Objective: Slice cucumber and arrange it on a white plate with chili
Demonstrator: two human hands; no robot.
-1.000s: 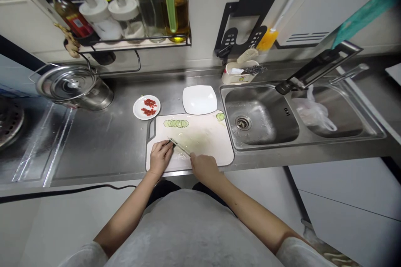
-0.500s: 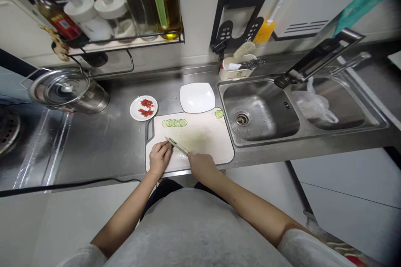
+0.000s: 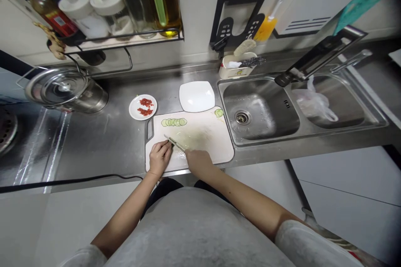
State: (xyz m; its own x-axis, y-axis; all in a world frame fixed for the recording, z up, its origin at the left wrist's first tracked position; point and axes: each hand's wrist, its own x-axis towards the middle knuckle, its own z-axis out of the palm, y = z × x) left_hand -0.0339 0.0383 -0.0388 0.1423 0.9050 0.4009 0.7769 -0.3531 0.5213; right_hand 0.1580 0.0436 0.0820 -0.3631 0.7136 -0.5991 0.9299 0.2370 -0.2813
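My right hand (image 3: 199, 163) is wrapped round the handle of a knife (image 3: 175, 143), its blade pointing up and left over the white cutting board (image 3: 213, 150). Beside the blade, my left hand (image 3: 159, 156) has its fingers curled and pressed down on the board's left part. A small dark green bit shows at those fingertips; the rest of what they hold is hidden. Farther up the board lies a row of overlapping cucumber slices (image 3: 173, 122). A few more cucumber slices (image 3: 219, 112) sit in its upper right corner.
Behind the board stand a white square dish (image 3: 197, 96) and a small plate (image 3: 133, 110) with chopped red pieces (image 3: 145, 112). To the right is a double sink (image 3: 266, 121) with a tap (image 3: 300, 69). A lidded steel pot (image 3: 94, 98) stands left, under a rack of bottles (image 3: 169, 4).
The knife and my right hand have shifted slightly up and left. My left hand stays in place on the board. The view has moved a little.
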